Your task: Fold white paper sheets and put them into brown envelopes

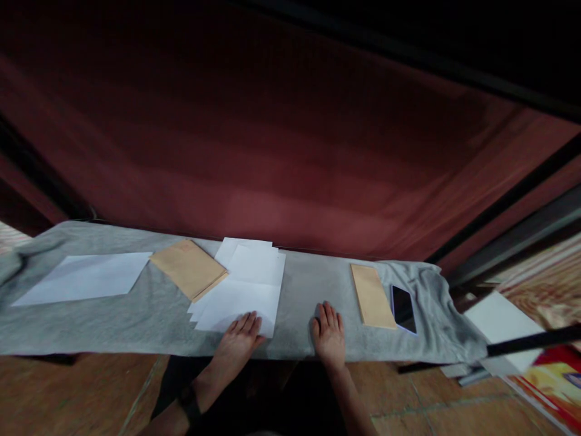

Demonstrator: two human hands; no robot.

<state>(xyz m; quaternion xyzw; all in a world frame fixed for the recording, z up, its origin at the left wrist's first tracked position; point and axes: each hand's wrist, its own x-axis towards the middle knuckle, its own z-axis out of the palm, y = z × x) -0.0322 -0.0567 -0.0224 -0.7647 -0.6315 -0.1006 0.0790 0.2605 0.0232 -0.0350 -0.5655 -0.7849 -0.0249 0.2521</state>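
My left hand point(240, 335) lies flat, fingers stretched out, on the lower edge of a loose stack of white paper sheets point(254, 284). A crease runs across the top sheet. To the right, my right hand point(328, 333) rests palm down on the grey cloth point(304, 284), holding nothing. Brown envelopes point(188, 266) overlap the left side of the stack. Another brown envelope or pile of them point(372, 297) lies right of my right hand, beside a phone point(403, 309) with a dark screen.
A white sheet point(86, 277) lies at the left of the cloth-covered table. Behind the table hangs a dark red curtain point(290, 181). Black metal bars point(503, 194) slant at the right. A white box-like thing point(503, 324) and a red-yellow package point(556, 381) are at the lower right.
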